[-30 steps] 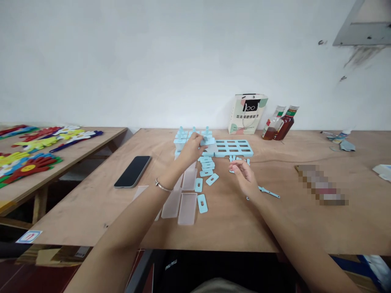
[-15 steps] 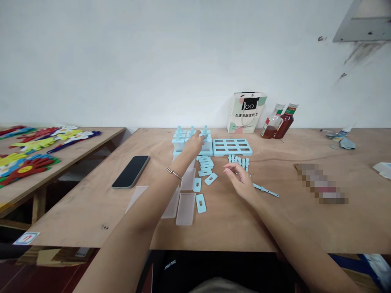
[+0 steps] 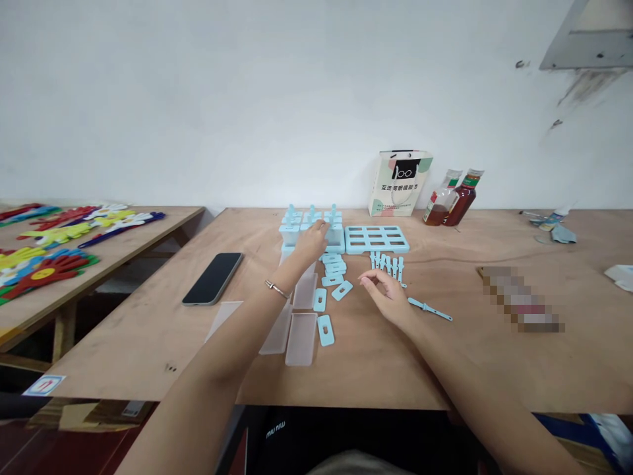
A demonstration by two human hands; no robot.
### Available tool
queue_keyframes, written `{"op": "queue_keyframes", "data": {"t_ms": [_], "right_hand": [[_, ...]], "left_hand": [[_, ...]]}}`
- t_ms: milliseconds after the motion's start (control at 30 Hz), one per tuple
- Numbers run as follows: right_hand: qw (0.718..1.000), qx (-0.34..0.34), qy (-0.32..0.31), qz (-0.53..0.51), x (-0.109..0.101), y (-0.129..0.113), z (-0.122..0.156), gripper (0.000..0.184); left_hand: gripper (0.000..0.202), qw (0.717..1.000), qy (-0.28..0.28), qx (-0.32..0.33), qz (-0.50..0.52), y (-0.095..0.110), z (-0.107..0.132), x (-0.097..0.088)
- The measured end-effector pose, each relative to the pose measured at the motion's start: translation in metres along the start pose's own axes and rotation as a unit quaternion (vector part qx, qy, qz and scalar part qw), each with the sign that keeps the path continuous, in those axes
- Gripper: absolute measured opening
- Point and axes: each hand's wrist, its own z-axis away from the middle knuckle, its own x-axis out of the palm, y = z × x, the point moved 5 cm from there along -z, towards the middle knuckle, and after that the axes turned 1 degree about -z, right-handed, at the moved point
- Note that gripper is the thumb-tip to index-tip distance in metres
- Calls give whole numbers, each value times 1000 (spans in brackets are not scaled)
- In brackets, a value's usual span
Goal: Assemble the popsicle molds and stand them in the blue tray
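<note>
My left hand [image 3: 311, 243] is at the front of a group of popsicle molds [image 3: 291, 232] with light blue lids and upright sticks. Its fingers are curled together; anything inside them is hidden. My right hand [image 3: 388, 295] hovers low over the table, fingers loosely bent with a gap to the thumb, and nothing shows in it. Just beyond it lie several blue popsicle sticks [image 3: 387, 262], and one single stick [image 3: 430, 309] is at its right. Loose blue mold lids [image 3: 326, 330] lie between my arms, alongside frosted clear mold cups [image 3: 301, 338].
A blue mold rack [image 3: 376, 239] adjoins the molds. Behind stand a paper bag [image 3: 388, 201] and two bottles [image 3: 461, 198]. A phone [image 3: 212, 279] lies left, a blurred-out flat object [image 3: 519, 298] right. Colourful felt hands [image 3: 54, 269] cover another table.
My left hand has drawn back slightly toward me from the lidded molds. My right hand has shifted slightly left and down, its fingers still bent.
</note>
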Motion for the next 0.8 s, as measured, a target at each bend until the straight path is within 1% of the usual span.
{"op": "queue_keyframes", "data": {"t_ms": [67,133,167,200,300,367,400,500,600,700,800], "right_hand": [[1000,7,-6,4,1,1,0,20],[1000,12,-14,9,2,2,1,21],[1000,14,-17,13,3,3,1,21],[1000,16,-19,18,4,5,1,21],[999,21,-25,33,6,11,0,22],[998,24,-28,41,7,15,-1,22],[998,27,-28,44,7,17,-1,22],[998,34,-27,48,6,21,-3,22],[998,30,-31,48,6,21,-3,22],[997,30,-37,54,7,19,-2,21],[996,38,-45,62,8,17,0,20]], "left_hand": [[41,1000,26,-4,14,-3,14,-9],[33,999,33,-18,10,-9,31,-20],[30,1000,12,-27,-8,-11,41,-24],[31,999,-23,-32,-31,-13,49,-26],[40,985,-142,-51,-80,-15,70,-23],[42,978,-183,-66,-80,-14,76,-18],[42,977,-189,-71,-73,-13,75,-15],[41,978,-184,-74,-59,-10,69,-12],[42,981,-173,-65,-55,-7,60,-17],[44,987,-142,-62,-41,-5,50,-31],[43,993,-94,-62,25,-6,38,-53]]}}
